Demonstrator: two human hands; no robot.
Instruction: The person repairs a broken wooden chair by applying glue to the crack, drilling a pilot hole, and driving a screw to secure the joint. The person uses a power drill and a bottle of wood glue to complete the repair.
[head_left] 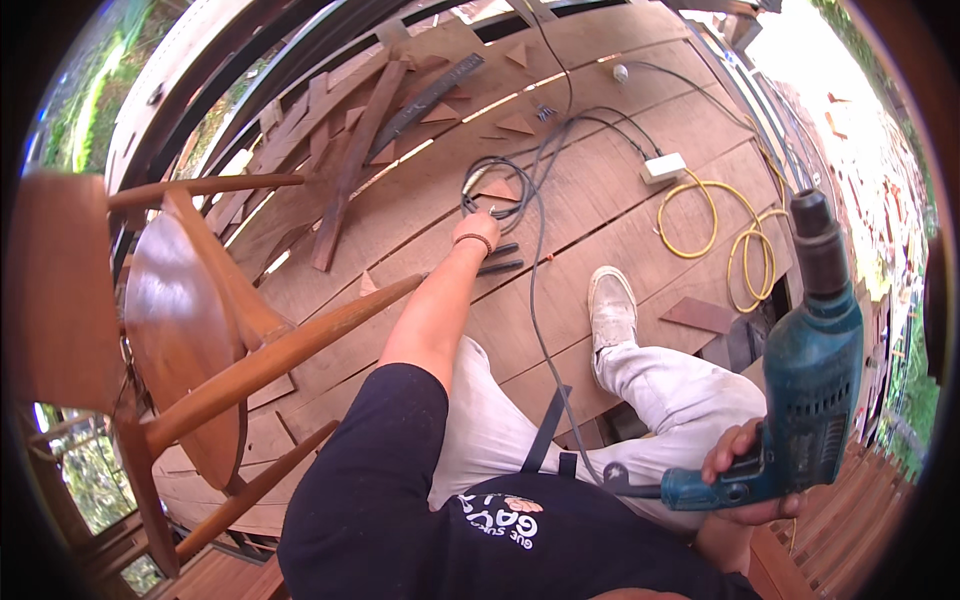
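Where floorboards (590, 190) spread, wood scraps (515, 123), coiled cable (468, 188), greenery (95, 95) beyond

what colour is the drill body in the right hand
The drill body is teal blue, its chuck dark; the head view shows it best.

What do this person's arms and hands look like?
The left hand wears a thin brown bracelet and no glove; the right hand shows no glove either. A black sleeve leaves the left forearm bare, while the right arm is mostly hidden.
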